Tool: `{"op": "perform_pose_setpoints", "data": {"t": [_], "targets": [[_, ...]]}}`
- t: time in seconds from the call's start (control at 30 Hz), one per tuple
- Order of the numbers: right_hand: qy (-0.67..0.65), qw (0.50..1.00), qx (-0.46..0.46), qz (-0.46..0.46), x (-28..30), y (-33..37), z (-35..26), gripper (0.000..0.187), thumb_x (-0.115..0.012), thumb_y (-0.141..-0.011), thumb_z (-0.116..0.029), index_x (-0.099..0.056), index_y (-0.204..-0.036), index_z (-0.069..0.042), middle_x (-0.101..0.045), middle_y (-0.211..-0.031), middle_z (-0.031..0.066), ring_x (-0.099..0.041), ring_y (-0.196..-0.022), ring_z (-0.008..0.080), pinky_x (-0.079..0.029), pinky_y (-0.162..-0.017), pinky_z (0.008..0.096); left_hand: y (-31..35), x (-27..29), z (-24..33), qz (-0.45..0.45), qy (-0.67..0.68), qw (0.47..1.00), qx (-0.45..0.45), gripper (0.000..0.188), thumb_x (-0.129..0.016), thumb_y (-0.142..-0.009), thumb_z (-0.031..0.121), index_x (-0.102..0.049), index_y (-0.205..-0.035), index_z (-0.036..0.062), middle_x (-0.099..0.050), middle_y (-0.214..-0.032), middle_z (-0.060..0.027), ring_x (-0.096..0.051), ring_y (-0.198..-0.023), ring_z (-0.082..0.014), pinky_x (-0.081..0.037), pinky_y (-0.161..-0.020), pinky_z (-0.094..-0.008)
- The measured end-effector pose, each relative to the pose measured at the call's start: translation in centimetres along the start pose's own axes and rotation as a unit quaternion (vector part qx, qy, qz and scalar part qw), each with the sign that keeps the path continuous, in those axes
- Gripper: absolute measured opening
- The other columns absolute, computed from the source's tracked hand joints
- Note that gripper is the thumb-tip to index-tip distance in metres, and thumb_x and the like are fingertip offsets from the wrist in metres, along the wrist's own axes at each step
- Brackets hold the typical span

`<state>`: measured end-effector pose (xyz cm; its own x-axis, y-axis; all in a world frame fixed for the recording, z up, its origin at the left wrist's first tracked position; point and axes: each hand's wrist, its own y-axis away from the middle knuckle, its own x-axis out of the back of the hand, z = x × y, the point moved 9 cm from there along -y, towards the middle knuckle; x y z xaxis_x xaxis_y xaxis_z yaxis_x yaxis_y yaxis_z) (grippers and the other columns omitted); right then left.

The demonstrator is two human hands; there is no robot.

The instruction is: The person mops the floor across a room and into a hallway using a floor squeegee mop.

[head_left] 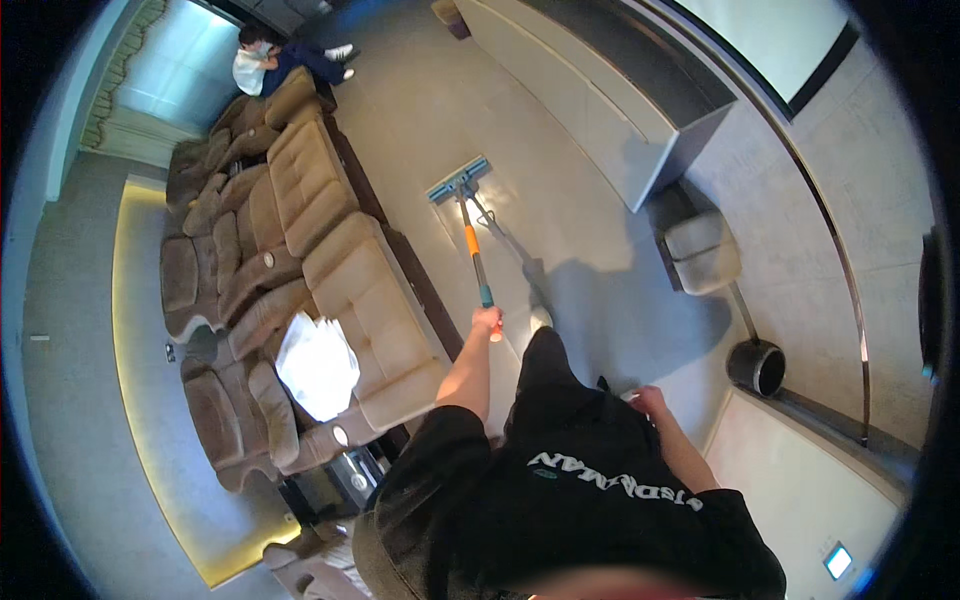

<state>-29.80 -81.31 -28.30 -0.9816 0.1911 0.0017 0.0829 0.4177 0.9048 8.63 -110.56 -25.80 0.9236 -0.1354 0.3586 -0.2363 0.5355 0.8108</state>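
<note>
Your left hand (487, 321) gripped the slim mop (470, 225), its flat blue head on the smooth grey floor (420, 110); your right hand (648, 401) looked loosely curled, holding nothing.

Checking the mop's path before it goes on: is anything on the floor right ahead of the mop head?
Nothing visible. The mop head lies on bare floor. The brown recliner sofa runs along one side, the grey counter along the other, both clear of it.

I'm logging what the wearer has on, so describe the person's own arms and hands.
Both forearms are bare from about the elbow down; the left hand and right hand wear no gloves. Short sleeves of a loose black T-shirt with pale lettering cover the upper arms. No watch or rings are discernible.
</note>
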Motion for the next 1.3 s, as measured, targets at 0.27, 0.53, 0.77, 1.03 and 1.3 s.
{"op": "perform_pose_setpoints", "data": {"t": [0.27,0.53,0.77,1.03,1.3], "targets": [[-0.066,0.988,-0.096,0.106,14.8,8.8,8.8,0.014,-0.046,-0.067,-0.013,-0.047,-0.077,-0.004,-0.052,-0.059,0.0130,-0.050,-0.045,0.0207,-0.040,-0.040,0.0303,12.9,-9.1,-13.0,0.003,0.060,0.998,-0.008,0.014,-0.051,-0.062,0.009,-0.046,-0.070,-0.0014,-0.046,-0.047,-0.0088,-0.046,-0.036,-0.0186,-0.039,-0.034,-0.0299],[0.067,0.975,-0.162,0.138,19.1,12.5,12.3,0.015,-0.043,-0.068,-0.016,-0.048,-0.075,-0.004,-0.051,-0.064,0.0106,-0.050,-0.055,0.0197,-0.041,-0.049,0.0325,22.1,-14.4,-14.9,0.041,0.169,0.982,0.075,0.025,-0.053,-0.060,0.005,-0.037,-0.079,0.0054,-0.043,-0.050,-0.0065,-0.045,-0.038,-0.0165,-0.038,-0.033,-0.0287],[0.142,0.986,-0.072,0.045,13.5,5.2,6.2,0.014,-0.043,-0.068,-0.015,-0.049,-0.076,-0.005,-0.049,-0.058,0.0086,-0.048,-0.049,0.0190,-0.040,-0.046,0.0320,21.4,-9.6,-8.5,0.193,-0.024,0.981,-0.003,0.023,-0.050,-0.058,0.007,-0.047,-0.080,0.0002,-0.052,-0.070,-0.0164,-0.052,-0.061,-0.0286,-0.042,-0.053,-0.0364],[-0.517,0.835,0.075,-0.173,-1.1,-0.2,-12.9,0.025,-0.046,-0.071,-0.023,-0.048,-0.089,-0.005,-0.051,-0.086,0.0133,-0.051,-0.068,0.0218,-0.042,-0.056,0.0296,11.1,-2.7,-0.9,0.247,-0.060,0.967,-0.017,0.026,-0.045,-0.058,0.007,-0.050,-0.083,-0.0013,-0.054,-0.068,-0.0153,-0.054,-0.061,-0.0271,-0.042,-0.053,-0.0360],[0.129,0.985,0.101,-0.056,-4.8,-3.3,-20.3,0.031,-0.047,-0.073,-0.026,-0.048,-0.097,-0.006,-0.054,-0.079,0.0100,-0.054,-0.068,0.0189,-0.044,-0.053,0.0273,-1.5,-0.2,7.3,0.114,0.060,0.992,-0.017,0.009,-0.047,-0.058,0.005,-0.047,-0.062,-0.0025,-0.044,-0.050,-0.0070,-0.043,-0.038,-0.0167,-0.032,-0.034,-0.0297]]}}
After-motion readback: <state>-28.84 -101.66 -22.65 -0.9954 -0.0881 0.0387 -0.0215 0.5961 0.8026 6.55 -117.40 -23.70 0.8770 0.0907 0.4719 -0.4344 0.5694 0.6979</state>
